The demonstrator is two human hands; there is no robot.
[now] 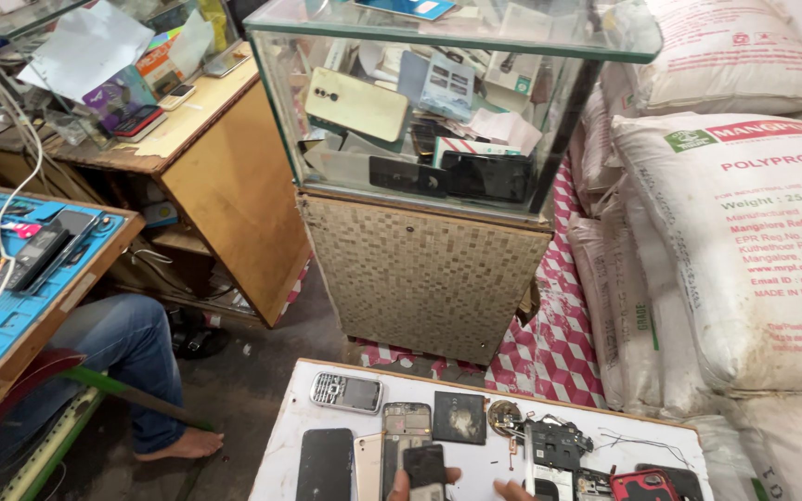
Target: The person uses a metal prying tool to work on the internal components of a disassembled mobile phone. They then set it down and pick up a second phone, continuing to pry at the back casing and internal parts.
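A glass display case [438, 102] stands behind the white table [282, 436]; sacks [744, 250] are stacked to its right, a wooden desk [225, 176] left.

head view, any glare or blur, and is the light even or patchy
Head view: light is soft and fairly even, brightest on the white sacks; the glass case shows faint reflections that veil the phones inside; edges bow slightly from a wide lens; the fingers holding a small dark phone are cut off by the bottom edge; no obvious motion blur.
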